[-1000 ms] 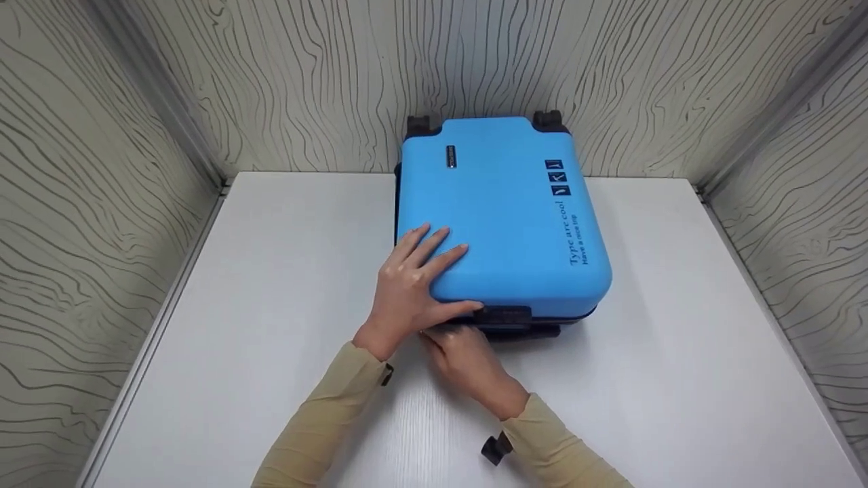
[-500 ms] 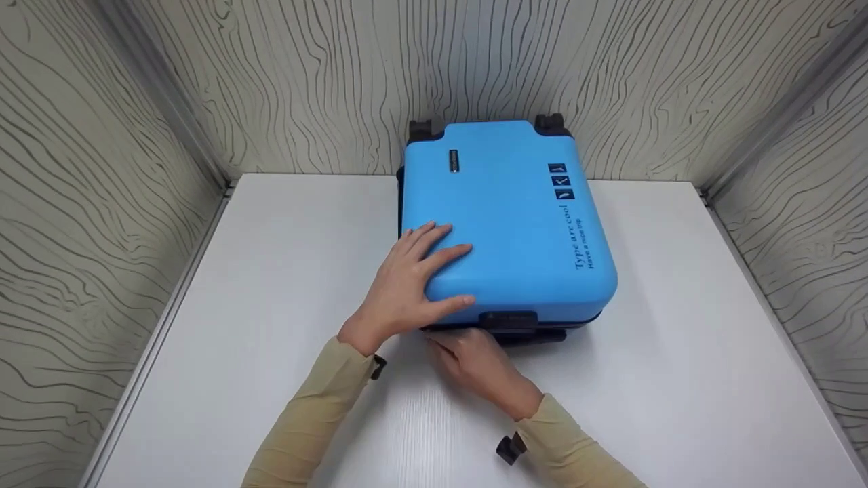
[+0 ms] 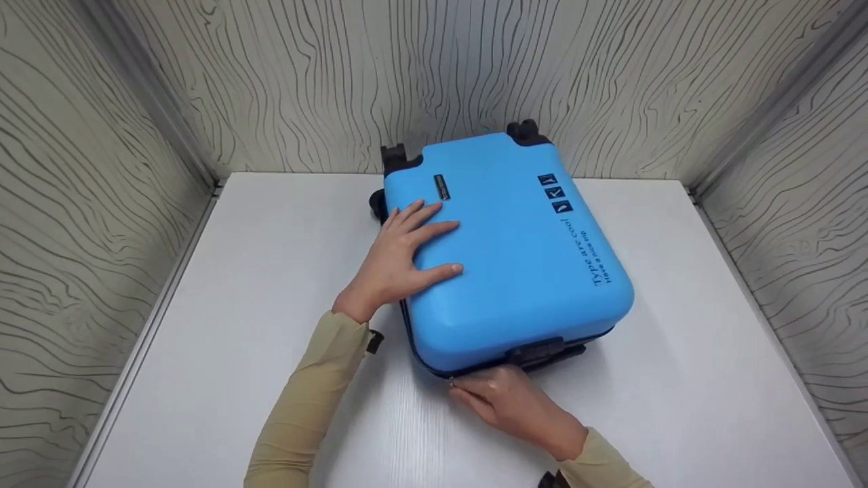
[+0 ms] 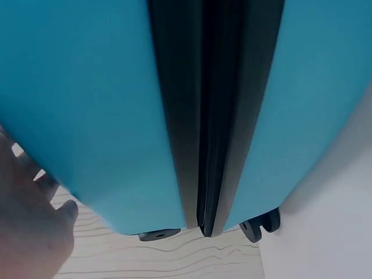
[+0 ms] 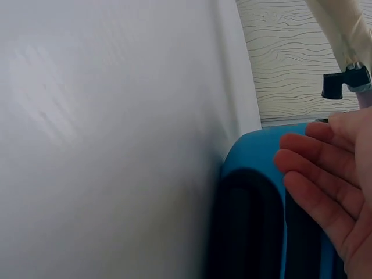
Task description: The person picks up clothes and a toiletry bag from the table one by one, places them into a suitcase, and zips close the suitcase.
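A bright blue hard-shell suitcase (image 3: pixel 502 251) lies flat on the white table, turned at an angle. My left hand (image 3: pixel 393 261) rests on its top near the left edge, with fingers spread. At the near left corner my right hand (image 3: pixel 512 407) pinches a small metal zipper pull (image 3: pixel 451 382) on the dark seam. The right fingertips are partly hidden against the case. Along the suitcase's side in the left wrist view runs a black zipper band (image 4: pixel 209 116). Close to the right hand is the black carry handle (image 3: pixel 536 352).
Black wheels (image 3: pixel 525 131) stick out at the suitcase's far end, by the patterned back wall (image 3: pixel 305 88). White table surface (image 3: pixel 698 379) extends to both sides. Patterned panels with grey metal posts (image 3: pixel 146 88) enclose the left and right.
The suitcase has turned, its near end swinging toward me and its far end leftward. The left hand has slid farther up its left side; the right hand has come nearer, moving right.
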Demonstrator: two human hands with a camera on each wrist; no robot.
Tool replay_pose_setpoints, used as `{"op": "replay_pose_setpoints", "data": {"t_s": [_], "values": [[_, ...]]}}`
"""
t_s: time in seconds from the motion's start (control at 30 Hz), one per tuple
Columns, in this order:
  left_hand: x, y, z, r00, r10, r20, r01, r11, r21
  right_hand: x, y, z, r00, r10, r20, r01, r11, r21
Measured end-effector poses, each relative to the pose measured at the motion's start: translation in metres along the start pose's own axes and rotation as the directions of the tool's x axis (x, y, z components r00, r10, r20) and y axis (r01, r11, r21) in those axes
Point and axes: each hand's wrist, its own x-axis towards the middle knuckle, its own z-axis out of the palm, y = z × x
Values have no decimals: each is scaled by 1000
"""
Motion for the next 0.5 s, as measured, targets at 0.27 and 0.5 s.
{"op": "replay_pose_setpoints", "data": {"t_s": [0.27,0.5], "values": [[11,-14,1,997,-47,-56,46,999,-15,-18,-11,-6,998,-65,14,65,998,12],[2,-15,3,996,-14,-85,16,1000,18,-30,-9,-7,997,-56,-43,58,997,51]]}}
